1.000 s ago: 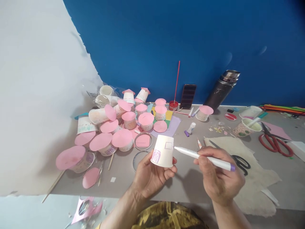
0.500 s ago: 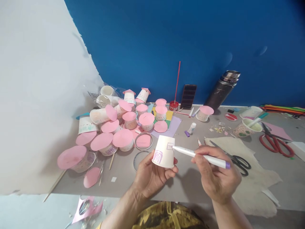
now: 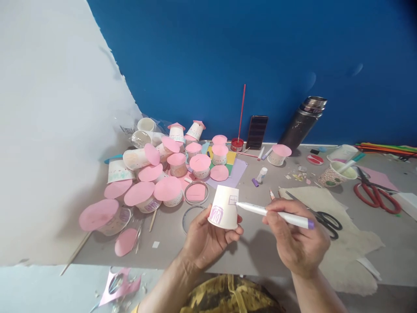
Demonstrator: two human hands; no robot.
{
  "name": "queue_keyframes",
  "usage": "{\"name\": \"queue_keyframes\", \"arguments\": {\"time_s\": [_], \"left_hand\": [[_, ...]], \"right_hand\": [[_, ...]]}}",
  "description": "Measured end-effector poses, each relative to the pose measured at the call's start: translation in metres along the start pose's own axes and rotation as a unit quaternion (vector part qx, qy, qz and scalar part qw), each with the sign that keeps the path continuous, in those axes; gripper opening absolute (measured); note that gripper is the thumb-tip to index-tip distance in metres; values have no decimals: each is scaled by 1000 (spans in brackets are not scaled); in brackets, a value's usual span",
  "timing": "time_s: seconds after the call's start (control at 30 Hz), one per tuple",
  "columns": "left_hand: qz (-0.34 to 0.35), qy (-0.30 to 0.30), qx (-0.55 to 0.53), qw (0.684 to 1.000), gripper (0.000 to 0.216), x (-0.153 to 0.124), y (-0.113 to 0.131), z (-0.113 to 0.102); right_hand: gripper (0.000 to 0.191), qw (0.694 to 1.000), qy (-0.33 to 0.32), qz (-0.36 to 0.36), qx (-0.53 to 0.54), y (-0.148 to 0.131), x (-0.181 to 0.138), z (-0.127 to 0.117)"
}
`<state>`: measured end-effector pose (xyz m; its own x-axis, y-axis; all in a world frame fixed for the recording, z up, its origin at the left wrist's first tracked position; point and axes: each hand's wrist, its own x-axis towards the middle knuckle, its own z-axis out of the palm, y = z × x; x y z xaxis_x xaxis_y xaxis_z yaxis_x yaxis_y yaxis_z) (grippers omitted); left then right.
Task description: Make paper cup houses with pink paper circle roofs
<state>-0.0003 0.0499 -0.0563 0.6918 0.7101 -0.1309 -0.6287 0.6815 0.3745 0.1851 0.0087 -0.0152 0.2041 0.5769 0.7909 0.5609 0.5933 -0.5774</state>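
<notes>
My left hand (image 3: 211, 243) is closed around the lower rim of an upside-down white paper cup (image 3: 226, 201). The cup carries a purple scribbled arch at its lower left and a small purple square divided by lines at its right. A white felt-tip pen (image 3: 276, 215) with a purple end is gripped between the fingers of my right hand (image 3: 298, 237). Its tip is at the edge of the drawn square. Left of the cup stand several paper cups topped with pink discs (image 3: 168, 188), some upright and some tipped over.
Black-handled scissors (image 3: 329, 221) lie on a beige cloth (image 3: 353, 243) at the right. Beyond are red-handled scissors (image 3: 378, 198), a dotted cup holding a pen (image 3: 335, 175), a dark flask (image 3: 301, 126), a phone (image 3: 257, 132) and a glue stick (image 3: 261, 174). Tape rings (image 3: 196, 203) sit left of the held cup.
The small square on the cup now shows crossing lines inside it. The pen tip has shifted slightly down, while the cup stays in nearly the same place.
</notes>
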Motion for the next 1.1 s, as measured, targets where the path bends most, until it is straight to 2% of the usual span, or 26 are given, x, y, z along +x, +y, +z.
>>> {"name": "queue_keyframes", "arguments": {"time_s": [0.17,0.27,0.4,0.63,0.8,1.1], "left_hand": [[13,42,0,999,45,0,-2,0],[56,81,12,995,37,2,-5,-1],[122,87,68,986,25,3,-10,-3],[184,109,176,961,38,3,-13,-2],[203,151,220,942,48,3,-15,-2],[216,188,282,916,50,2,-14,-2]], "right_hand": [[4,999,34,27,-19,-2,-3,-7],[4,998,37,39,-33,-2,-4,-9],[7,999,8,-2,-44,-4,-5,-8],[10,992,-91,-69,-50,-13,5,2],[8,985,-103,-106,-92,-14,10,9],[4,981,-114,-116,-103,-15,12,14]]}}
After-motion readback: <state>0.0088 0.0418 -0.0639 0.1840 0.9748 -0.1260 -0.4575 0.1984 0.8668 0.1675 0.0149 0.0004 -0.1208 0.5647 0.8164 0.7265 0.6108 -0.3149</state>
